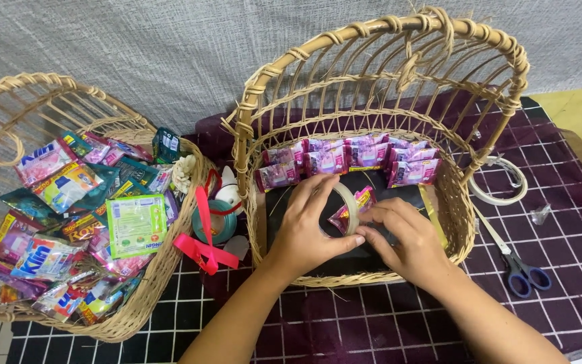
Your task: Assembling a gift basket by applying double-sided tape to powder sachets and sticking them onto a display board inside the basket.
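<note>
Tape roll (pixel 348 209) over checked cloth (pixel 372 323)

A table (pixel 399 323) under a black checked cloth carries two wicker baskets (pixel 463 222), blue-handled scissors (pixel 520 269) and a tape roll (pixel 503 178).

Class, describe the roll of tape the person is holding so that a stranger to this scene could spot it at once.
Find the tall wicker basket in the middle, with a row of purple packets along its back. Over its black floor, the left hand grips a pale, see-through tape roll. Unlike the white roll lying outside on the checked cloth, it is upright and held.
</note>
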